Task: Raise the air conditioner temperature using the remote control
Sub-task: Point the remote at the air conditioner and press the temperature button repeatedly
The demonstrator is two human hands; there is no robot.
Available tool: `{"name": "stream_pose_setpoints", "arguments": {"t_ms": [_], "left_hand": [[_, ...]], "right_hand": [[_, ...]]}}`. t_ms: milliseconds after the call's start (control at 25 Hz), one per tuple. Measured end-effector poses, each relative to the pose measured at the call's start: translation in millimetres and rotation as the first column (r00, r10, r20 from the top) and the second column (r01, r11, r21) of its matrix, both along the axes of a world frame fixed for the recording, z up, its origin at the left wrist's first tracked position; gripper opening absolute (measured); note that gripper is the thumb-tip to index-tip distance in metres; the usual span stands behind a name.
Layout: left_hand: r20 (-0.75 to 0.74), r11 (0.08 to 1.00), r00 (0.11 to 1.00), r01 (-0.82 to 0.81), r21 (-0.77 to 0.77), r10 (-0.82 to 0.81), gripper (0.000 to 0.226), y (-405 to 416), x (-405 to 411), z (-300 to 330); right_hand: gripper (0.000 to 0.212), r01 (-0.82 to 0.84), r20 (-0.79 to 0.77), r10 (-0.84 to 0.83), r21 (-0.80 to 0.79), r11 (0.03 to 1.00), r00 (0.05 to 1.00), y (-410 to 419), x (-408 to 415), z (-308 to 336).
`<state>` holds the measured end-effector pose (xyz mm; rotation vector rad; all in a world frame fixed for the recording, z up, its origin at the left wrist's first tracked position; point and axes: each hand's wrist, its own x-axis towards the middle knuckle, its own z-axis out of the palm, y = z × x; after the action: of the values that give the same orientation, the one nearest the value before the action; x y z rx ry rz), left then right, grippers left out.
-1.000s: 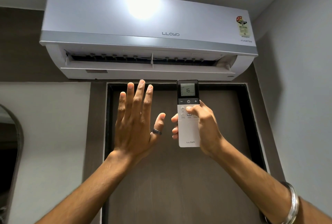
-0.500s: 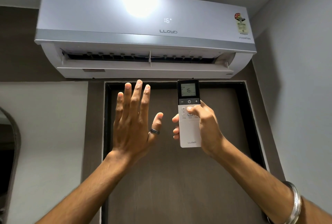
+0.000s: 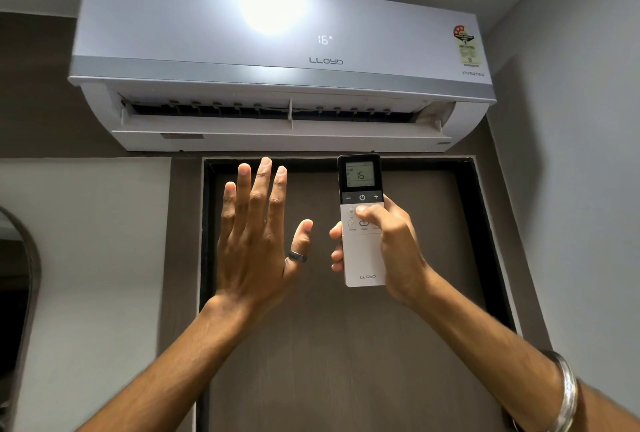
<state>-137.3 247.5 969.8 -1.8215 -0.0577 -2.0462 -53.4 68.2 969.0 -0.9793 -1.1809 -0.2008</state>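
The right hand point(image 3: 391, 244) is wrapped round the remote point(image 3: 363, 220), fingertips curling over its left edge and the thumb point(image 3: 369, 212) lying on the white button area just below the dark strip; the remote stands upright, below the AC point(image 3: 277, 60) and in front of a dark recessed panel point(image 3: 339, 345). The left hand point(image 3: 258, 241) holds nothing, spread flat with fingers straight up and close together, thumb out to the side, back toward the camera, just beside the remote and apart from it; a dark ring point(image 3: 298, 256) sits on the thumb; a metal bangle point(image 3: 568, 393) circles the right forearm. The remote is white with a black top, its screen reading 16, with minus, power and plus marks beneath and "LLOYD" near the bottom; the AC is white with a grey band, flap open, showing "16", "LLOYD", "INVERTER", "HAVELLS" and a star-rating sticker point(image 3: 465, 47) whose small print is unreadable.
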Motion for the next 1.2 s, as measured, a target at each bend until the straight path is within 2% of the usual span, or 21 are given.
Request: {"name": "stream_pose_setpoints", "arguments": {"t_ms": [240,360,560,880,1120,1200], "left_hand": [[0.021,1.0,1.0,-0.013,0.011,0.013,0.075,3,0,3],[0.031,1.0,1.0,-0.007,0.008,0.007,0.075,4,-1,6],[0.038,1.0,0.999,-0.01,0.016,0.009,0.075,4,0,9],[0.031,1.0,1.0,0.002,0.01,-0.002,0.075,-1,-1,7],[0.021,1.0,1.0,-0.01,0.001,0.01,0.076,-3,-6,4],[0.021,1.0,1.0,-0.011,-0.002,0.011,0.076,-3,-7,5]], "right_hand": [[0.061,0.003,-0.128,0.001,0.031,1.0,0.992,1,3,2],[0.068,0.042,-0.141,-0.04,0.012,0.999,0.989,0,5,2],[0.078,0.018,-0.172,-0.022,-0.028,0.999,0.985,-1,6,3],[0.078,0.021,-0.172,-0.026,-0.032,0.999,0.985,-5,3,3],[0.067,0.045,-0.211,-0.05,-0.029,0.999,0.976,-8,2,3],[0.07,0.046,-0.208,-0.053,-0.039,0.998,0.977,-8,1,2]]}}
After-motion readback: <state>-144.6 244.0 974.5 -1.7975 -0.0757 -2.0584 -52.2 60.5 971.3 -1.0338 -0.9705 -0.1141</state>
